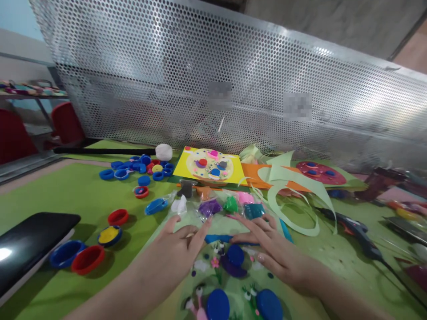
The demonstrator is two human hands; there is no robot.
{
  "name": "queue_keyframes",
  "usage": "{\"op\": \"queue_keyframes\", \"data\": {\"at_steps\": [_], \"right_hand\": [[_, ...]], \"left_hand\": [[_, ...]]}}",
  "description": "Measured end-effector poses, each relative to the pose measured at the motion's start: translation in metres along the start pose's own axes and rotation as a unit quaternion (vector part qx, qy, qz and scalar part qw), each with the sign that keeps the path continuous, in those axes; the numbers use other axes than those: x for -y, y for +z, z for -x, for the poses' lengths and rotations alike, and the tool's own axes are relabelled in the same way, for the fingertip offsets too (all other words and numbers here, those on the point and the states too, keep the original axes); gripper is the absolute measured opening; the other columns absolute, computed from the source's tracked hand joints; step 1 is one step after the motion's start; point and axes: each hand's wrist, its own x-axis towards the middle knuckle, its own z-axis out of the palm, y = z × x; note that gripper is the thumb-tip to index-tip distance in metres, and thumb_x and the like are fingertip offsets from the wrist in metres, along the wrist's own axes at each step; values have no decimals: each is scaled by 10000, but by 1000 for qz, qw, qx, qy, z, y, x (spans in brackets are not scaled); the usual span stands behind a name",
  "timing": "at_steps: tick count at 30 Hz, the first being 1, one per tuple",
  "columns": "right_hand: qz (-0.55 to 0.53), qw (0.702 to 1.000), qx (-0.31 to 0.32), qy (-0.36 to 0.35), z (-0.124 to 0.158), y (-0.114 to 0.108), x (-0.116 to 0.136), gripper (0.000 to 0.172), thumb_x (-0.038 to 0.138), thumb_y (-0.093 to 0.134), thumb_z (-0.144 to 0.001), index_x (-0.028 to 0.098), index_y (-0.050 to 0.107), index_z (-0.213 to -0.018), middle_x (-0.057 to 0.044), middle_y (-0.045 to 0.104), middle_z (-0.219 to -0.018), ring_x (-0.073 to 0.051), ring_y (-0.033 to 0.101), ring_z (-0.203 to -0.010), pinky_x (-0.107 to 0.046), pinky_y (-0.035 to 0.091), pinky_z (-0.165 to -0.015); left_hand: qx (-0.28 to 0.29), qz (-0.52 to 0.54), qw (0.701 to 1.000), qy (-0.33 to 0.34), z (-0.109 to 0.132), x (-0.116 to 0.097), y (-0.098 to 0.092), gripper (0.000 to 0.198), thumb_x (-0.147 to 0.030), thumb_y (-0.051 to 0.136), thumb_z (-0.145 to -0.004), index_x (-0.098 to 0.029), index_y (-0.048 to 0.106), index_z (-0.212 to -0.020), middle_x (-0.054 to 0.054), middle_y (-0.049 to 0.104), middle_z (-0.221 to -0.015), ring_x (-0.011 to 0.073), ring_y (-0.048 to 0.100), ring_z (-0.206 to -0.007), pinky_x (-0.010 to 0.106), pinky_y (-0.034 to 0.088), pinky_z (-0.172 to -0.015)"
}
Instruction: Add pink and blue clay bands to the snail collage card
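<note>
Between my hands lies a pale green sheet decorated with snails made from blue bottle caps and clay, with small flowers and white clouds. One snail's cap sits on a purple body near the middle. My left hand rests at the sheet's left side, fingers loosely apart, its fingertips next to a clear bag of purple clay. My right hand lies over the right side with fingers spread, beside a blue strip on the sheet. Neither hand visibly holds anything.
Bagged clay in several colours, including green, lies beyond my hands. Loose bottle caps and a black device are at left. A yellow card, paper scraps and a glue gun sit farther back and right, before a perforated metal panel.
</note>
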Motion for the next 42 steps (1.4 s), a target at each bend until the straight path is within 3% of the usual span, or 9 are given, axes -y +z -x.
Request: {"op": "queue_keyframes", "data": {"at_steps": [8,15,18,23,25,30,35,39,42], "right_hand": [[10,997,-64,-31,10,1,-14,589,459,167,-954,219,-37,-1452,-76,598,-1209,-279,385,-1201,-529,100,-1030],[38,999,-7,-2,5,2,0,609,422,239,-947,142,63,-1457,-123,600,-1203,-280,380,-1221,-537,138,-1039],[28,999,-24,6,7,8,-5,591,413,244,-948,149,94,-1456,-125,610,-1186,-275,399,-1217,-538,152,-1043],[-51,993,-108,6,13,20,-19,531,416,182,-958,245,94,-1453,-75,624,-1176,-245,471,-1168,-509,254,-1026],[-61,989,-136,6,14,21,-20,527,412,175,-958,242,108,-1452,-77,637,-1154,-247,460,-1183,-495,300,-1007],[-54,986,-160,-5,17,23,-16,495,378,222,-960,308,111,-1437,-37,626,-1180,-229,453,-1194,-484,314,-1010],[-23,987,-156,2,18,23,-12,519,338,297,-952,293,111,-1433,-57,610,-1199,-230,481,-1169,-498,330,-993],[15,983,-180,27,16,14,-5,438,293,360,-931,266,301,-1364,-67,636,-1142,-229,526,-1108,-484,355,-972],[46,975,-213,50,11,1,9,281,270,373,-916,254,530,-1149,-69,661,-1050,-230,594,-982,-448,416,-903]], "left_hand": [[13,15,1000,-16,-2,1,-5,774,52,371,-676,-115,165,-1404,113,680,-1046,226,557,-1081,547,338,-988],[5,26,1000,6,2,4,-3,685,-4,390,-747,-89,187,-1396,132,664,-1063,243,544,-1094,544,320,-990],[-48,53,997,-13,3,11,-11,576,-59,368,-808,-146,269,-1369,102,649,-1093,219,564,-1050,485,352,-962],[-201,42,963,-176,6,38,-23,322,-224,352,-865,-151,490,-1147,92,652,-991,236,578,-962,419,414,-852],[-228,19,947,-225,9,47,-23,316,-285,365,-868,-141,502,-1115,116,638,-1027,254,563,-988,428,407,-858],[-138,-15,947,-289,10,56,-12,446,-378,385,-882,-69,489,-1185,188,604,-1139,327,515,-1103,515,373,-897],[-91,-10,954,-287,7,58,-10,369,-178,281,-908,-106,508,-1189,160,646,-1083,296,593,-1008,487,414,-862],[-123,-4,953,-275,7,59,-12,383,-116,263,-894,-109,469,-1217,149,631,-1109,266,606,-982,431,446,-838],[-201,26,954,-222,6,52,-15,369,-156,285,-906,-109,425,-1244,142,600,-1155,241,581,-1015,390,460,-844]]}}
